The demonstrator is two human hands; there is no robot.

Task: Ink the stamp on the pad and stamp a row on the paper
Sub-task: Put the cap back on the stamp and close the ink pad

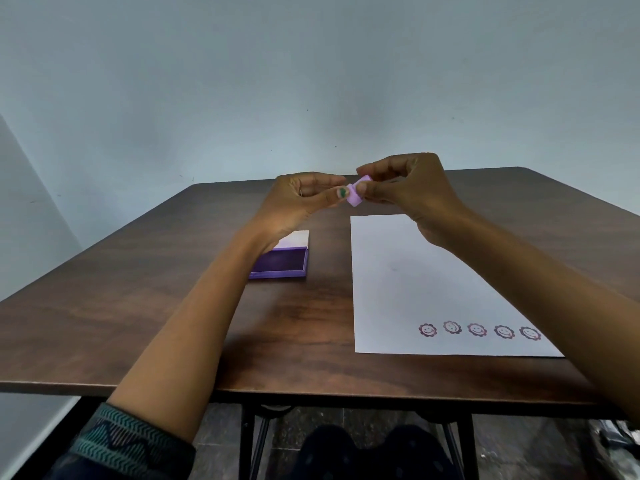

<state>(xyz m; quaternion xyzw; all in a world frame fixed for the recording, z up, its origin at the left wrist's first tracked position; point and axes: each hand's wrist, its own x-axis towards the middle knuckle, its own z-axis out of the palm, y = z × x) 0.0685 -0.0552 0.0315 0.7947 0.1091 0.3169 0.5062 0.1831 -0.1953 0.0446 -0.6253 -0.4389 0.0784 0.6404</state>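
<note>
A small lilac stamp (356, 195) is held up in the air above the table's middle, between both hands. My right hand (408, 188) pinches its upper end. My left hand (304, 199) touches its lower end with thumb and fingertips. An open purple ink pad (287, 263) lies on the table left of the paper, partly behind my left forearm, with its lid folded back. The white paper (398, 271) lies at the right. A row of several flower-face prints (478, 330) runs along its near edge.
The dark wooden table (121, 306) reaches to a pale wall behind. Its front edge is close to me, and my knees and the table's legs show below it. My right forearm crosses over the paper's right side.
</note>
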